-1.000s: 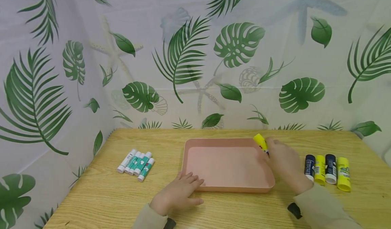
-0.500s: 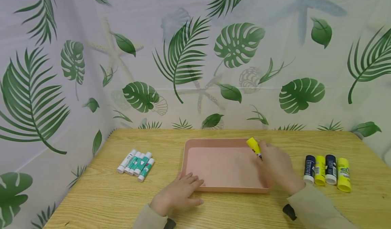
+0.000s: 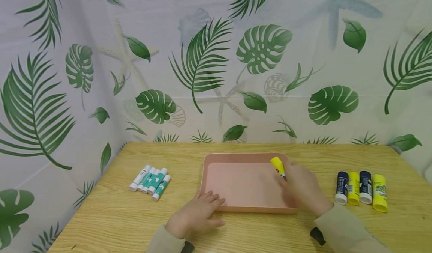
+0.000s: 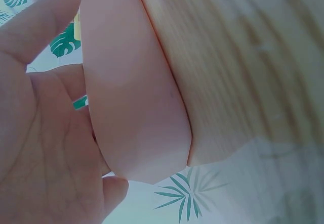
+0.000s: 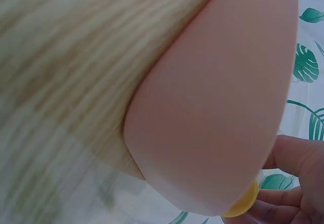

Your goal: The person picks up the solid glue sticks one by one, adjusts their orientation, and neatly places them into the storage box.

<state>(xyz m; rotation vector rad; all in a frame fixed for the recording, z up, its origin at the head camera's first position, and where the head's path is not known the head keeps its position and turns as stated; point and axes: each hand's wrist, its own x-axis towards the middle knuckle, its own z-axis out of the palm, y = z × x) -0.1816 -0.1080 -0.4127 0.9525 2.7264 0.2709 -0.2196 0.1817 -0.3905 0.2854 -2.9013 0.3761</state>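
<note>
Over the right end of the pink tray, my right hand holds a yellow glue stick between its fingers, tilted with one end up and to the left. In the right wrist view a yellow round end of it shows past the tray's wall, close to the fingers. My left hand rests with spread fingers on the tray's front left corner. From the left wrist camera, the fingers reach over the rim beside the tray's outer wall.
Right of the tray, several larger glue sticks lie in a row, dark blue ones alternating with yellow ones. On the left is a group of several white and green glue sticks. A leaf-print cloth hangs behind the wooden table.
My right hand has moved left and slightly down with the yellow glue stick, farther over the tray. The left hand has stayed at the tray's corner.
</note>
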